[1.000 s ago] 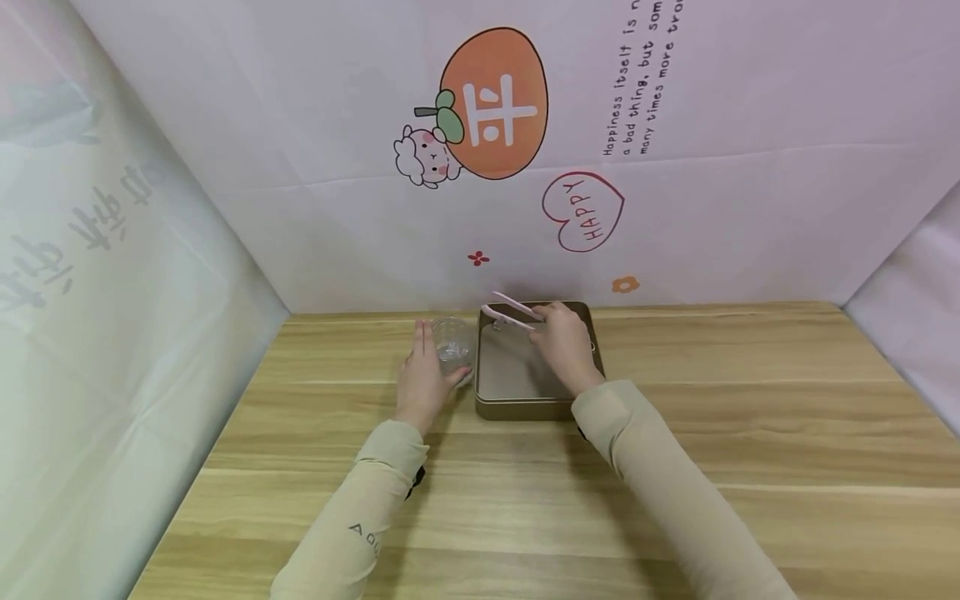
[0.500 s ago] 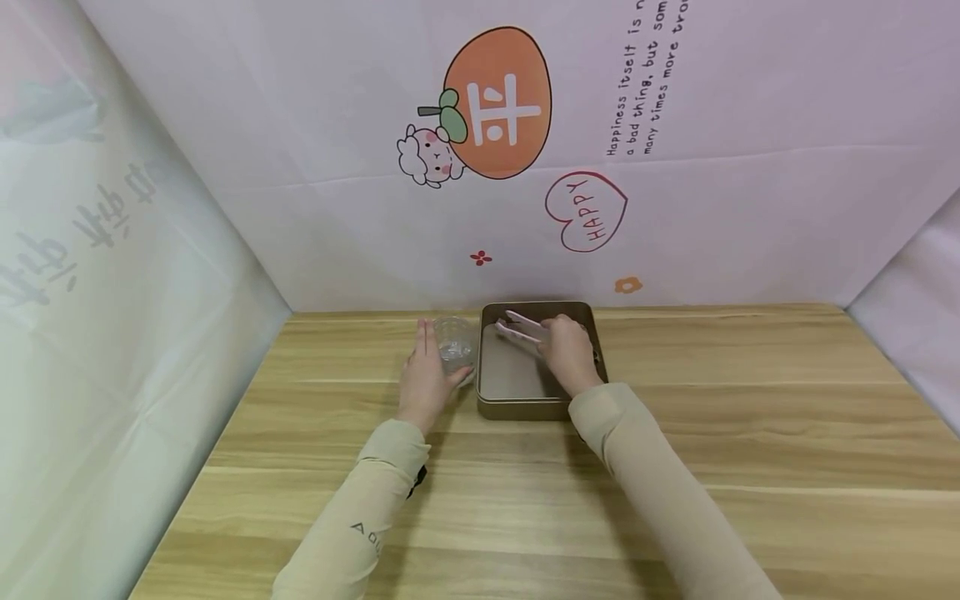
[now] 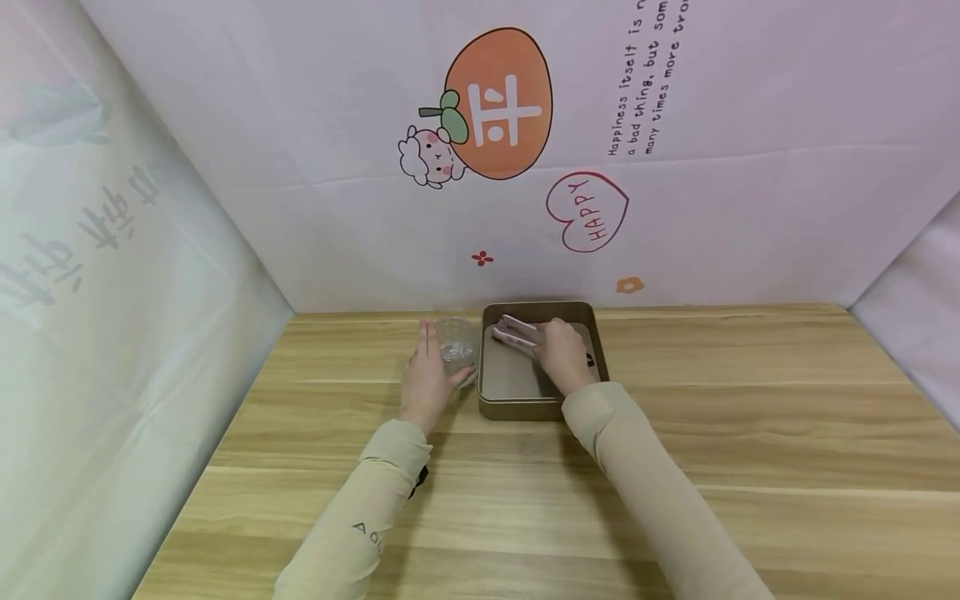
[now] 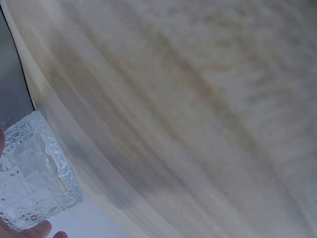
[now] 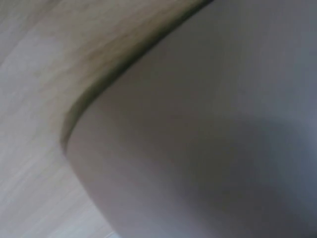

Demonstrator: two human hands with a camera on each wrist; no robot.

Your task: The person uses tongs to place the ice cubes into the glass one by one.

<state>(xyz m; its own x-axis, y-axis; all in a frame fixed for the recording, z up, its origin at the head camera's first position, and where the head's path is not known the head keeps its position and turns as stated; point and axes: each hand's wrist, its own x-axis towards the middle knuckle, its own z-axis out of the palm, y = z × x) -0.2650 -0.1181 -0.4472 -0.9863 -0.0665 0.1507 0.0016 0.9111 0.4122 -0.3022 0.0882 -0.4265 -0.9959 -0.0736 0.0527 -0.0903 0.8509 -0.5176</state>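
Note:
My left hand (image 3: 426, 379) holds a clear glass cup (image 3: 457, 343) from its left side, thumb at the near side and fingers along the far side. In the left wrist view the patterned glass of the cup (image 4: 62, 173) shows at the lower left, with fingertips (image 4: 42, 229) below it. My right hand (image 3: 564, 354) grips a pair of pale pink tongs (image 3: 517, 335). The tongs point to the far left, their tips low inside an open metal tin (image 3: 517, 410). What lies at the tips is too small to make out.
The cup stands close against the tin's left side. A small black thing (image 3: 590, 360) shows beside my right hand. Behind the wooden table (image 3: 712, 400) hangs a white printed cloth (image 3: 337, 242), and another cloth (image 3: 135, 333) hangs at the left.
My right hand has brought the tongs from over the tin's far rim down into the tin, and their arms appear a little nearer each other. The left hand and cup have stayed put.

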